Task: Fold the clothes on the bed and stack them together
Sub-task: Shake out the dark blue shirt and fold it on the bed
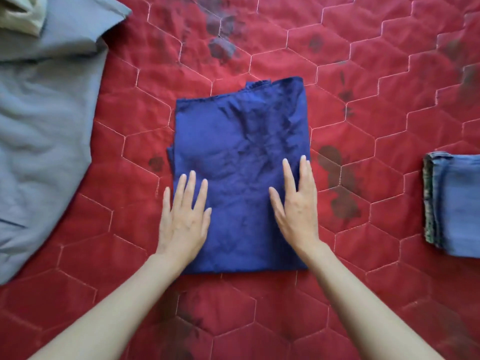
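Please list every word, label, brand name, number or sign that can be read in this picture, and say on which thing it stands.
None: no readable text shows anywhere.
Navy folded garment: plain, no tag visible.
Folded stack at the right edge: no label shows.
Grey clothes on the left: no print.
Red quilted bedcover: only stitched hexagons and dark floral marks, no letters.

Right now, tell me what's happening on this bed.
A person is folding clothes on a red quilt. Both hands, left hand and right hand, lie flat on a folded navy garment, smoothing it. A folded stack sits at the right; grey clothes wait unfolded at the left.
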